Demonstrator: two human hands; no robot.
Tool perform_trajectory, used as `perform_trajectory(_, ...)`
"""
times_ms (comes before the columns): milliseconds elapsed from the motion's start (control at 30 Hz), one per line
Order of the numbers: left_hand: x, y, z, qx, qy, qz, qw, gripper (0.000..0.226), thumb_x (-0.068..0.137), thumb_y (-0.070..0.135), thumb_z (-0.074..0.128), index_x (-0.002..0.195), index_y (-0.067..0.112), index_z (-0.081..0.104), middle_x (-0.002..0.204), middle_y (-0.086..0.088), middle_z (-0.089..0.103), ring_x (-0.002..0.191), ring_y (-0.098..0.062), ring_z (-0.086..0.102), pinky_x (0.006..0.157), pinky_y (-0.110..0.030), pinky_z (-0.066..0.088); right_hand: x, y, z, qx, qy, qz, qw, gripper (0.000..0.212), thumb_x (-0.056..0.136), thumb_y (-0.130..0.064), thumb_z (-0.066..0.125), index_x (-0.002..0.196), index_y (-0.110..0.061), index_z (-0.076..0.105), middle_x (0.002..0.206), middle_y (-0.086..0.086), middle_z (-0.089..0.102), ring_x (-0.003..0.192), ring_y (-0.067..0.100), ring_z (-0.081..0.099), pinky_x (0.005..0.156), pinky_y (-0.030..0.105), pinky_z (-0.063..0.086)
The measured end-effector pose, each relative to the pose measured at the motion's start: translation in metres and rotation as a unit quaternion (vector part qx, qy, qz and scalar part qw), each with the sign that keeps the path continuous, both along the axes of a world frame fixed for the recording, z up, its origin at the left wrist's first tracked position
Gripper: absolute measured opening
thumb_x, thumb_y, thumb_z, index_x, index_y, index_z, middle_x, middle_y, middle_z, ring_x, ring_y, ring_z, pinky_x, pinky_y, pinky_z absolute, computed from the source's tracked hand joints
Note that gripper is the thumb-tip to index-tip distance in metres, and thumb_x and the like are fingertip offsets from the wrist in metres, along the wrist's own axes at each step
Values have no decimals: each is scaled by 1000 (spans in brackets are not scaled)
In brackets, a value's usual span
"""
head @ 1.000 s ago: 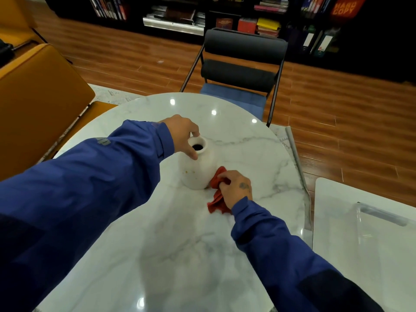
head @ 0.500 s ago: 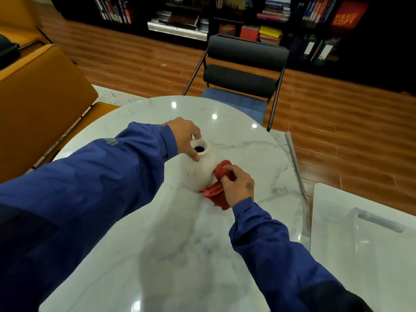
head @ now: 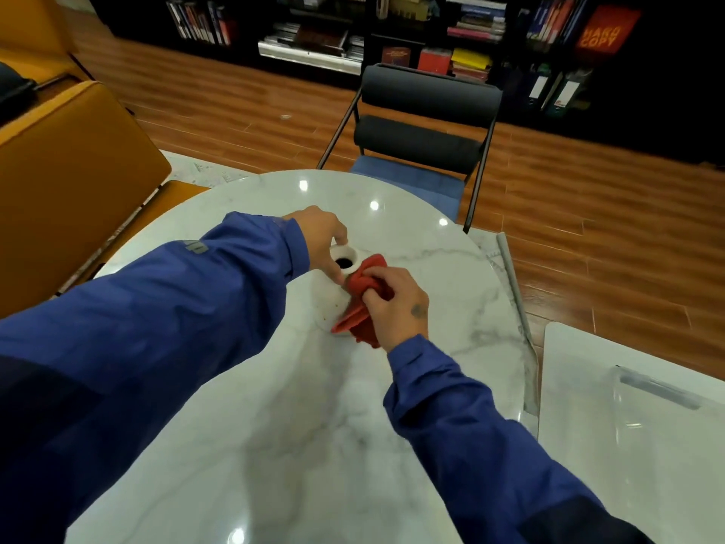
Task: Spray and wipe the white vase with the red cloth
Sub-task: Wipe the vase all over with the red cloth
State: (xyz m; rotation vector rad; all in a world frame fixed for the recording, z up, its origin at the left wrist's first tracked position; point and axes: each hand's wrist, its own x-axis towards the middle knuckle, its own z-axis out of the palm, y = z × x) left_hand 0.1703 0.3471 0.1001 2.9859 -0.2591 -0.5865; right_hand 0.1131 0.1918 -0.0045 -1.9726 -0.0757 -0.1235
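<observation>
Steadying the white vase (head: 333, 292) by its neck, the left hand (head: 319, 239) had thumb and fingers pinched around the rim beside the dark mouth, a clenched grip on the vase itself. From the head view, the only one given, the vase stood upright near the middle of the round marble bench (head: 314, 406), much of its body hidden behind the hands and sleeves. The right hand (head: 396, 304) was closed around the bunched red cloth (head: 363, 304), pressing it against the vase's shoulder just below the rim on the side nearer that hand, with a loose tail of cloth hanging down toward the bench. A few small brownish specks showed on the vase's near side. No spray bottle could be seen anywhere in the view.

Judged from this, the step in hand was the wiping. To do it well, the left grip would need to hold the neck firm so the vase does not rock or slide on the glossy marble, while the cloth is drawn down and around the body in overlapping passes, reaching the speckled near side. Turning the vase a little between passes would likely bring its hidden far face within reach.
</observation>
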Motion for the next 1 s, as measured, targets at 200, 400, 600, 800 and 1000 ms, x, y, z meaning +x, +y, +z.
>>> perform_trajectory(200,-5,1,-2,-13,-12,18,1000,68,68,48,78,126,18,57,111,-4,65,99,-26,61,86,-37,52,-35,-9,-42,91,153,2,984,31,82,-5,56,92,-33,65,104,-12,58,87,21,69,55,38,60)
perform_trajectory(400,-14,-8,-5,0,-42,37,998,61,70,55,73,112,11,64,102,-9,68,91,-28,64,75,-36,53,-31,-27,-56,-150,159,31,975,15,81,-18,66,92,-27,71,106,-5,49,90,11,50,73,11,37)
perform_trajectory(600,-17,-10,-6,12,-64,16,998,67,75,58,67,124,14,58,117,-8,62,102,-27,61,78,-33,49,-22,-40,-47,-29,192,-55,979,27,88,-11,65,75,-34,60,102,-7,39,65,0,67,33,16,46)
perform_trajectory(800,-17,-4,0,-26,-37,-42,998,54,83,38,67,130,14,57,123,-8,61,107,-27,59,93,-37,48,-59,5,-53,142,266,-13,953,46,93,-2,47,84,-46,59,119,6,42,72,22,73,52,44,60)
perform_trajectory(1000,-10,-8,-2,9,-37,-43,998,61,83,39,67,136,13,51,128,-8,56,115,-29,54,95,-35,44,-68,35,-47,220,377,18,899,29,96,-10,45,87,-37,53,103,5,67,69,32,73,52,47,58)
